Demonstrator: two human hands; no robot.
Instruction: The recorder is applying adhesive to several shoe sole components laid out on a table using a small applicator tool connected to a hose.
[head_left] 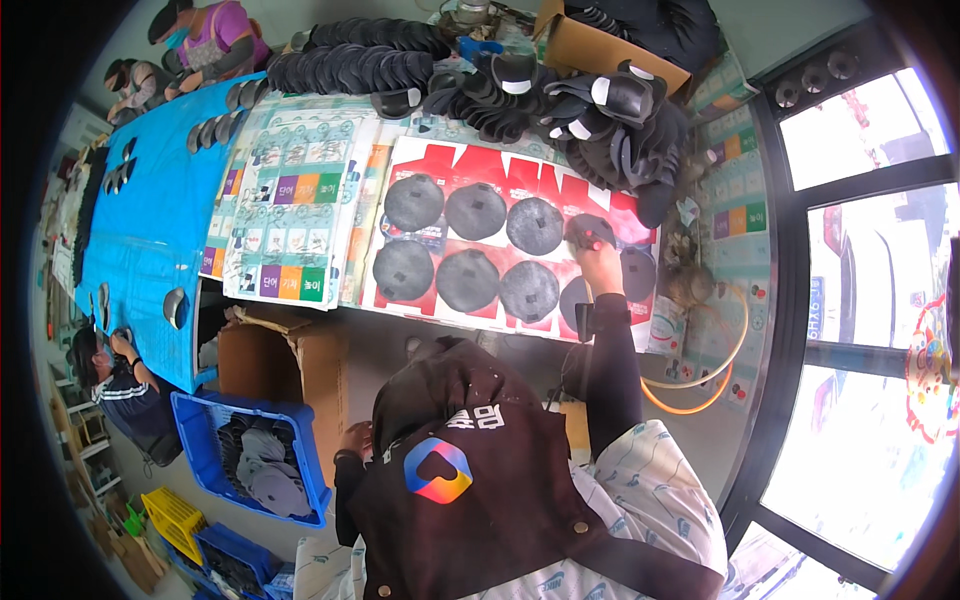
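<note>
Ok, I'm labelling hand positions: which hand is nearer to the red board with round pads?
Right. The right hand is over the red board, toward its right end; the left hand is off it, down beside the apron.

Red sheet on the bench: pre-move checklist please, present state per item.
1. Round dark pieces in two rows on the red sheet: ok.
2. Right hand over the sheet's right part: ok.
3. Grip on the red-tipped thing at that hand: cannot tell, too small.
4. Left hand clear of the sheet, beside the apron: ok.
5. Space at the sheet's far right corner: not ok, black curved pieces crowd it.
</note>
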